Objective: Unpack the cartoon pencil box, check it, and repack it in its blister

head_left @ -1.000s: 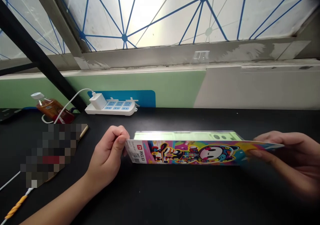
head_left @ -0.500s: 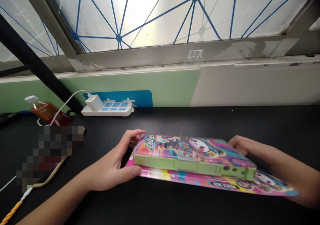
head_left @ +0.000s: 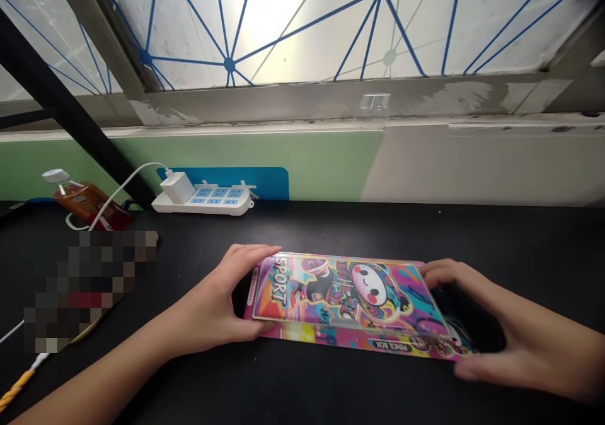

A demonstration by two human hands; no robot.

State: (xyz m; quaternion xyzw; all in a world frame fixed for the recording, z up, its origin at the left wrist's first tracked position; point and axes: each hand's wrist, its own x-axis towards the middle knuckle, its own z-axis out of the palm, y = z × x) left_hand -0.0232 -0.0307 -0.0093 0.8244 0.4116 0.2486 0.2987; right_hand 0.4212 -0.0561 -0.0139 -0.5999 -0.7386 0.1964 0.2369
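A pencil box [head_left: 350, 292] with a bright cartoon lid marked SPORT lies face up on a pink printed card [head_left: 326, 338], whose near strip reads PENCIL BOX. My left hand [head_left: 222, 305] clasps the left end of both, fingers over the far edge and thumb at the near edge. Spanning the right end is my right hand [head_left: 505, 330], its fingers touching the box's far right corner and its thumb by the card's near right corner. The thumb is a little blurred.
Box and card rest on a black table [head_left: 307, 393]. At the back stands a white power strip [head_left: 212, 203] with a plugged-in charger [head_left: 177, 187]. Further left are a bottle [head_left: 89, 201], a pixelated object [head_left: 89, 292] and a yellow-white cord [head_left: 21, 384].
The pencil box has tipped down from a raised tilt, hiding its green side. Less card sticks out on the right. My right hand has spread from a curled shape around the right end.
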